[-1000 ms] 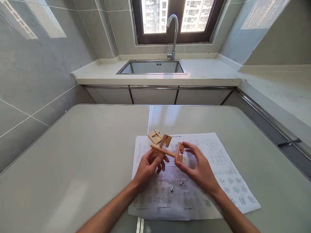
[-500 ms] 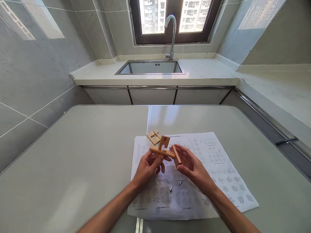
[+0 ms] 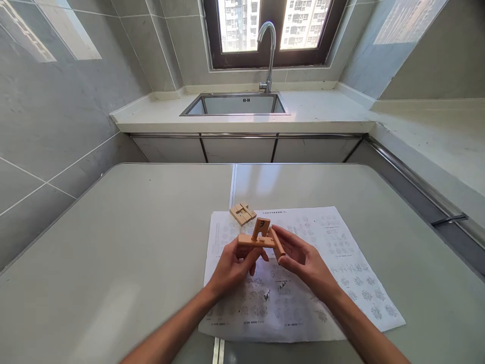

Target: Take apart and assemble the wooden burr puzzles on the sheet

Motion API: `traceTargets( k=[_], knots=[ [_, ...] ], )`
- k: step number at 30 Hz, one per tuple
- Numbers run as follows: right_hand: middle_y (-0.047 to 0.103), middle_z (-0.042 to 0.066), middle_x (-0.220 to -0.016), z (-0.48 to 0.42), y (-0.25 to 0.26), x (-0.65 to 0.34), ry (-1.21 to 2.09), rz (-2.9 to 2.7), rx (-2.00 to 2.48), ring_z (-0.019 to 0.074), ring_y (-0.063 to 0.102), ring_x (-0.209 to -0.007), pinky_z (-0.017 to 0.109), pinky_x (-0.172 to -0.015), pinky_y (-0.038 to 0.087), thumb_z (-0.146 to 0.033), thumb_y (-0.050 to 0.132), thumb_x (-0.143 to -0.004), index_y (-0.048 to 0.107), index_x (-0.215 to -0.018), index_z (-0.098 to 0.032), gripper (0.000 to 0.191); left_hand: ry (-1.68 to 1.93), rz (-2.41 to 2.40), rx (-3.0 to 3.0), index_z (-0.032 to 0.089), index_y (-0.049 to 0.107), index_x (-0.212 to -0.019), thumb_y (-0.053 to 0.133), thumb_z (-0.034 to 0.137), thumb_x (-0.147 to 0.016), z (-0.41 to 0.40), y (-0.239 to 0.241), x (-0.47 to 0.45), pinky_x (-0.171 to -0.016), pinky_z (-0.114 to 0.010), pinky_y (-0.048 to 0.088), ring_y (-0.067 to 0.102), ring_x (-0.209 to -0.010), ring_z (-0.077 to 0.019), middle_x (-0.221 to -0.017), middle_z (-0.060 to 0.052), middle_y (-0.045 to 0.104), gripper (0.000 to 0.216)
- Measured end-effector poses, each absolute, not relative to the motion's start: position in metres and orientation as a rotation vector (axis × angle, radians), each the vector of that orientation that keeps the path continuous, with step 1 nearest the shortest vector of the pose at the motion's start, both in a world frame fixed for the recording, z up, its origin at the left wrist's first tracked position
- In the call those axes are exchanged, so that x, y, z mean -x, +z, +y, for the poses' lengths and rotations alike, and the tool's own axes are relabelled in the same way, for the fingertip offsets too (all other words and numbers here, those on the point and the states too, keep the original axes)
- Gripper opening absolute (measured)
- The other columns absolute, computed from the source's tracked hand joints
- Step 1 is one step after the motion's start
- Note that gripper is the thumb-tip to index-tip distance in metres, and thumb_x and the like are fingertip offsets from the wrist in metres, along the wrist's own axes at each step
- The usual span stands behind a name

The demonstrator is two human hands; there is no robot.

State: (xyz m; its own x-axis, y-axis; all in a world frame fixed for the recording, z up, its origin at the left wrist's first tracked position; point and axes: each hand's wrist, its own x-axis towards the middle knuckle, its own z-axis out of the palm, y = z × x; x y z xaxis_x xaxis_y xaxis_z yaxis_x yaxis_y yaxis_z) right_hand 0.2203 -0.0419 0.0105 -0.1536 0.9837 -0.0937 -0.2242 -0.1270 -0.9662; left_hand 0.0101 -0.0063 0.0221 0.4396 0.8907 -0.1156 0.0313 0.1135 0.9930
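Note:
My left hand (image 3: 237, 262) is closed round a long notched wooden puzzle piece (image 3: 248, 239), held level above the paper. Through it stands a second wooden piece (image 3: 261, 227), upright and marked with a dark numeral. In my right hand (image 3: 303, 257), pinched between thumb and fingers, is a third wooden puzzle piece (image 3: 278, 242), tilted and meeting the right end of the level one. Whether these two interlock or only touch, I cannot tell. Below both hands lies a printed instruction sheet (image 3: 303, 298) covered in small diagrams.
A small square assembly of pale wooden blocks (image 3: 243, 213) sits at the sheet's upper left edge. The grey table (image 3: 132, 242) has a seam down its middle. Beyond it are a counter (image 3: 322, 108), a sink (image 3: 235, 114) and a tap (image 3: 271, 55).
The two joined pieces have turned and come slightly lower and to the right, the upright one now facing me more. The right-hand piece has closed up against the level piece's end.

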Motion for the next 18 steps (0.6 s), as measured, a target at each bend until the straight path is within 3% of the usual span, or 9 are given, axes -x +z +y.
traceTargets(
  k=[5, 13, 18],
  knots=[
    [0.06, 0.009, -0.155, -0.042, 0.003, -0.216, 1.504, -1.131, 0.983, 0.0371, 0.051, -0.147, 0.058, -0.125, 0.038, -0.045, 0.091, -0.08, 0.061, -0.148, -0.031, 0.076, 0.727, 0.938, -1.385, 0.016, 0.069, -0.1, 0.068, 0.049, -0.098, -0.008, 0.012, -0.011, -0.054, -0.023, 0.047, 0.058, -0.057, -0.0102, -0.083, -0.003, 0.072, 0.033],
    [0.064, 0.011, -0.149, -0.041, 0.01, -0.214, 1.506, -1.04, 1.016, 0.0386, 0.061, -0.136, 0.057, -0.115, 0.05, -0.053, 0.09, -0.079, 0.063, -0.144, -0.03, 0.075, 0.639, 0.865, -1.596, 0.017, 0.069, -0.109, 0.047, 0.046, -0.109, -0.011, 0.015, -0.012, -0.062, -0.025, 0.049, 0.059, -0.064, -0.0137, -0.076, -0.003, 0.067, 0.036],
    [0.073, 0.011, -0.132, -0.042, 0.015, -0.212, 1.512, -1.151, 1.063, 0.0393, 0.063, -0.131, 0.053, -0.108, 0.056, -0.058, 0.088, -0.078, 0.066, -0.14, -0.028, 0.073, 0.572, 0.824, -1.805, 0.018, 0.066, -0.092, 0.04, 0.041, -0.111, -0.011, 0.015, -0.009, -0.067, -0.027, 0.047, 0.056, -0.066, -0.0146, -0.077, -0.003, 0.066, 0.039]
  ],
)
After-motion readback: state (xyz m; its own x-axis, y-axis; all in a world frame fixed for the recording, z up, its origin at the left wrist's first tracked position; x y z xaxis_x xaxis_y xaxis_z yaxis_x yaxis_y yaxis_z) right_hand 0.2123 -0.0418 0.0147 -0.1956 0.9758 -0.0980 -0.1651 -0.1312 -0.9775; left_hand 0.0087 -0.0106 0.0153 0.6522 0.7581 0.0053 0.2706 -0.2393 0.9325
